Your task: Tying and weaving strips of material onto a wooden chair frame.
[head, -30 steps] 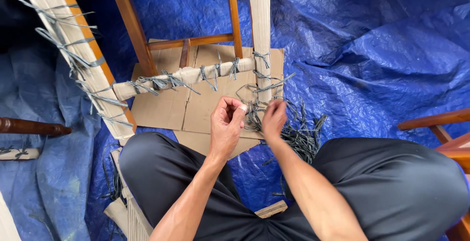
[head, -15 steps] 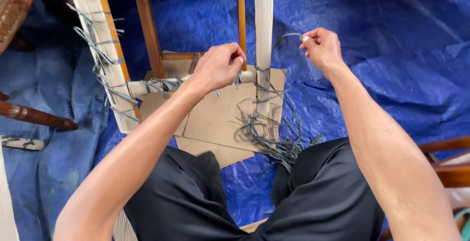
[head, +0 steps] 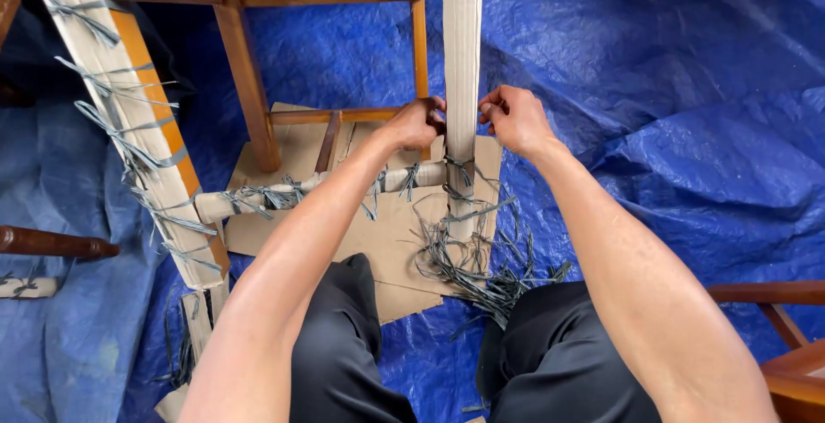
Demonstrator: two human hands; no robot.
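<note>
Two hands are pinching at one paper-wrapped chair leg [head: 464, 62], holding its wrap tight.

My left hand [head: 418, 122] and right hand [head: 513, 118] are closing on opposite sides of the leg, fingers curled, just above the grey ties [head: 460, 184]. Below my wrists, loose grey strips [head: 481, 268] are lying on cardboard [head: 284, 152]; blue tarp [head: 670, 88] to my right is giving room.

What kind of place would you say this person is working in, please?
Probably a furniture packing or workshop floor: a blue tarpaulin covers the ground, and both hands tie gray straps around a cardboard-wrapped chair leg, with flat cardboard beneath.
</note>
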